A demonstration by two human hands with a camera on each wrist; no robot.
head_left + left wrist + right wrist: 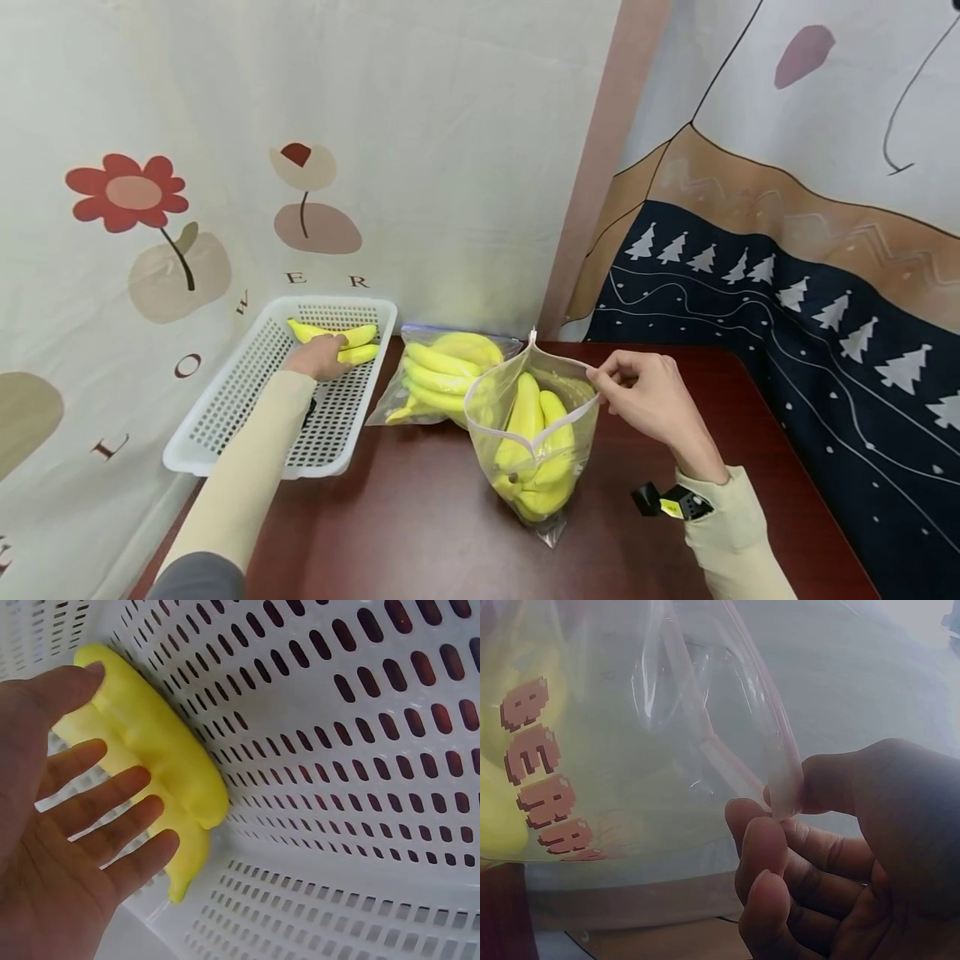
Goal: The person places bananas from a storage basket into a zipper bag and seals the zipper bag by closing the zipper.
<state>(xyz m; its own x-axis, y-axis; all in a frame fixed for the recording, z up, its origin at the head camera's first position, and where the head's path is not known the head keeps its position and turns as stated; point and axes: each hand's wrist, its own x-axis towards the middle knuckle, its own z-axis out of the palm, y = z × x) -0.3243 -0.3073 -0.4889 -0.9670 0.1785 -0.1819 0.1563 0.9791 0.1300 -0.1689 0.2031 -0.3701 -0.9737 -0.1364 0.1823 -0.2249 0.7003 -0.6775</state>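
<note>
In the head view my left hand reaches into the white basket at the bananas lying at its far end. The left wrist view has its fingers spread and fairly straight over the bunch of bananas, thumb tip overlapping the upper one. My right hand pinches the rim of a clear zip bag between thumb and fingers. The bag stands with its mouth spread wide, several bananas inside. Close up, the right hand grips the bag's zip edge at one corner.
Behind the standing bag lies another zip bag with a blue-edged top, full of bananas. Everything sits on a dark red table. Printed curtains hang right behind it and along its right side.
</note>
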